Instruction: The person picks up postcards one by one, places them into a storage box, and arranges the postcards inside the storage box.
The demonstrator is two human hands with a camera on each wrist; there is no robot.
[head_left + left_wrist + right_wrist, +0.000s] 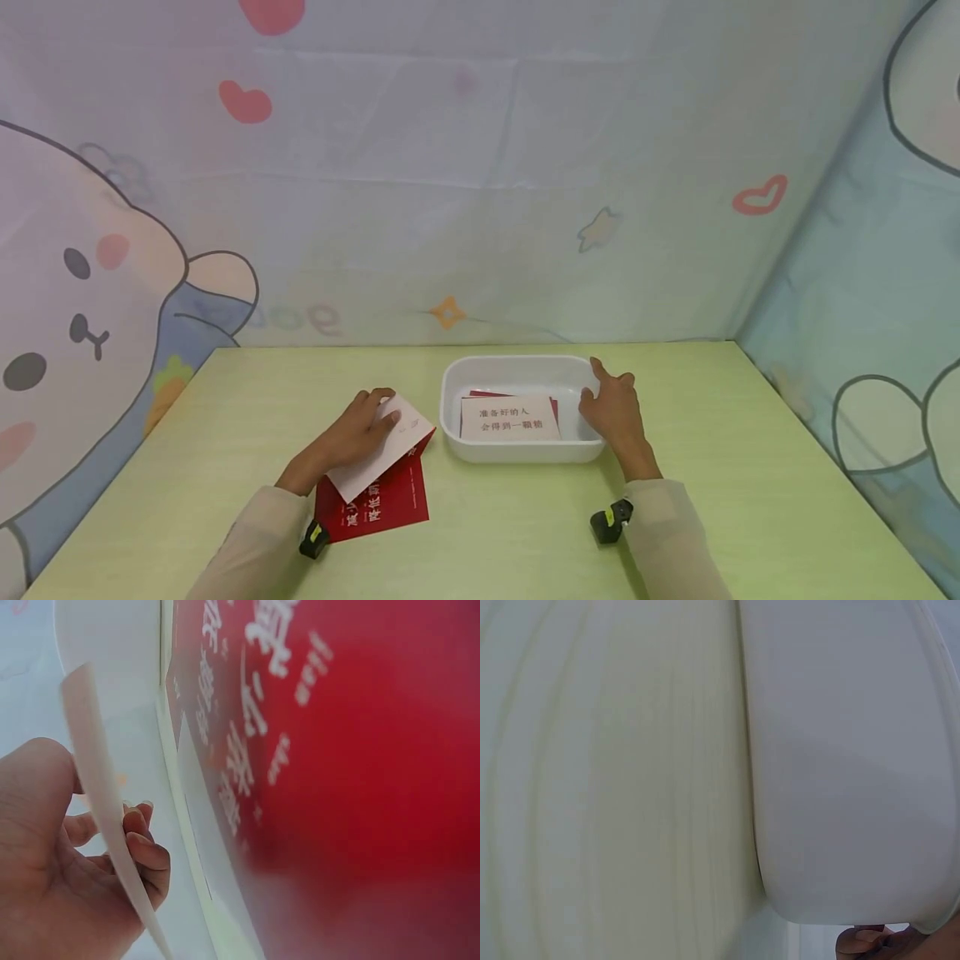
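My left hand [360,432] pinches a whitish card [392,433] between thumb and fingers. In the left wrist view the card [105,780] appears edge-on, tilted up in the grasp. Beneath it, a red card [393,497] with white lettering lies on the table, partly covered by the held one. At the right end of a white plastic basin [517,452], my right hand [617,408] grips the rim, thumb inside and fingers at the outer side. Inside the basin lies a pale card with dark characters [510,418], a red card [556,410] showing under it.
The pale green table [750,500] runs back to a printed cloth backdrop [480,208], with another cloth along the right side. A black device is strapped near each wrist, the right one [611,522] over the table in front of the basin.
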